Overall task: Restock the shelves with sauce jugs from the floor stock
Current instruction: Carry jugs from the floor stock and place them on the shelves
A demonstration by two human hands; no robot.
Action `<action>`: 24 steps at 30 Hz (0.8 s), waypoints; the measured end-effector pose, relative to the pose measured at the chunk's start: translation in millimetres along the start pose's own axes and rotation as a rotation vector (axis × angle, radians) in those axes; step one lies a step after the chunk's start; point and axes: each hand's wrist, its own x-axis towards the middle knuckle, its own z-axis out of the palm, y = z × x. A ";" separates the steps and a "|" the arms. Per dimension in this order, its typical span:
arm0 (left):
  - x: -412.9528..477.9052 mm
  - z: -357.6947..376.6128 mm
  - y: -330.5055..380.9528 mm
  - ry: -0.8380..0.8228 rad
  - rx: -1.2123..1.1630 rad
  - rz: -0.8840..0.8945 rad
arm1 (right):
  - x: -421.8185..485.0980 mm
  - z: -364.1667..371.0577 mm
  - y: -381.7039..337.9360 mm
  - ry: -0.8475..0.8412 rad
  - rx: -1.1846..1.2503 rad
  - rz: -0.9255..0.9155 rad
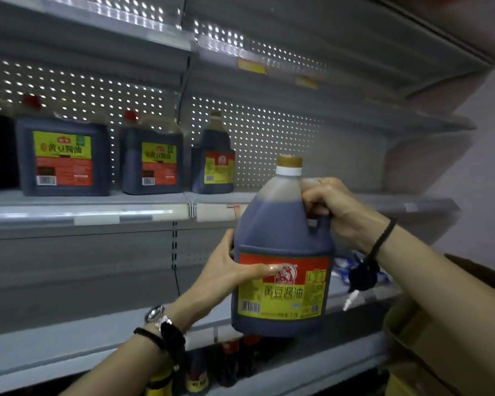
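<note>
Dim wide-angle view, edges bent and blurred, glare dotting the perforated back panel [255, 138].

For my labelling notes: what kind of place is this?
Probably a shop aisle: metal shelves with perforated backs, price strips on their edges, and barcoded sauce jugs like the held jug.
</note>
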 end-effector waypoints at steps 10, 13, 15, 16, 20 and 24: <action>16.5 28.1 -0.8 0.130 0.042 -0.033 | 32.4 -33.1 16.4 -0.137 -0.007 -0.023; 24.6 19.5 2.6 0.116 0.070 -0.018 | 42.2 -31.0 12.7 -0.159 -0.008 -0.037; 32.7 12.1 6.0 0.109 0.078 0.008 | 51.9 -29.4 9.5 -0.154 -0.007 -0.050; 37.0 7.7 7.8 0.106 0.080 0.022 | 56.6 -27.4 7.0 -0.151 -0.002 -0.066; 56.6 -18.1 20.1 0.123 0.108 0.082 | 78.5 -10.2 -11.3 -0.155 0.019 -0.140; 76.5 -55.5 37.6 0.158 0.164 0.132 | 108.3 12.6 -33.2 -0.156 0.015 -0.172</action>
